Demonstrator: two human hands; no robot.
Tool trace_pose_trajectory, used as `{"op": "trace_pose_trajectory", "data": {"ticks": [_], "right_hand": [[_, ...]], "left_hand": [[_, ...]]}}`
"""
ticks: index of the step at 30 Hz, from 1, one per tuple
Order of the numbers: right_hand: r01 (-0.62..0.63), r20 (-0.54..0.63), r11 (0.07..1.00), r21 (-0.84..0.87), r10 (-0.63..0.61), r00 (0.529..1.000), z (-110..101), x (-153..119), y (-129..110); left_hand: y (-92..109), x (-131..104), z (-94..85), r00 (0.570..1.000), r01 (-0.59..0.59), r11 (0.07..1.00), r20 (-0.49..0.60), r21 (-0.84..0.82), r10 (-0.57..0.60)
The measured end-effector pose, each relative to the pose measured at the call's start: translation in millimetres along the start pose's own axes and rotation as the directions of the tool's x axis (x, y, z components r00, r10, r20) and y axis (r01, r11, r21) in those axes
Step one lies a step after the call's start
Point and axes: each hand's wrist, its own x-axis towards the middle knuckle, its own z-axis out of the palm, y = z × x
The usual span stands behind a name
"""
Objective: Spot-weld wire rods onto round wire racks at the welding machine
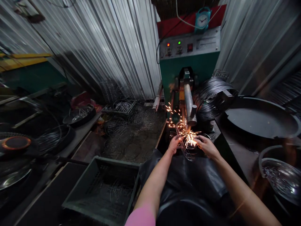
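Note:
My left hand (175, 143) is closed on a thin wire frame (188, 154) at the welding machine (190, 103). On the other side of the frame, my right hand (205, 145) has its fingers pinched close to the weld point; what they hold is too small and too bright to name. Orange sparks (189, 137) burst between my two hands, just under the machine's metal arm, and some fly up to the left. A dark apron (185, 185) covers my lap below the frame.
A green crate (80, 191) with wire pieces stands at lower left. Wire bundles (131, 125) lie on the floor behind it. At right are a wire coil (211, 94), a large round tray (263, 117) and a bowl of small metal parts (282, 179).

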Motion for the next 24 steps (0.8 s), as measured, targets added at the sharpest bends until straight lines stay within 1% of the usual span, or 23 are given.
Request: {"op": "trace_pose_trajectory", "data": {"ticks": [4, 8, 13, 20, 24], "right_hand": [[-0.046, 0.033, 0.999, -0.004, 0.046, 0.998, -4.5, -16.8, 11.3], [-0.028, 0.03, 1.0, 0.002, 0.028, 0.999, -6.2, -23.9, 17.5], [0.005, -0.021, 1.0, 0.014, -0.005, 1.0, 0.5, -10.9, 10.8], [0.038, -0.061, 0.999, -0.002, -0.038, 0.997, 6.3, 9.3, -11.3], [0.05, -0.066, 0.999, -0.018, -0.051, 0.997, 6.9, 13.9, -13.1]], "left_hand": [[-2.3, -4.8, -1.3, 0.999, -0.019, 1.0, 0.029, -0.018, 0.02], [-4.8, -11.9, 0.2, 0.999, -0.03, 0.999, 0.021, -0.023, 0.031], [-3.0, -13.5, 3.0, 0.999, 0.041, 0.998, -0.008, -0.045, -0.041], [1.8, -4.0, 4.2, 0.991, 0.117, 0.99, -0.06, -0.081, -0.122], [0.6, -2.1, 5.6, 0.985, 0.151, 0.982, -0.068, -0.11, -0.159]]}}
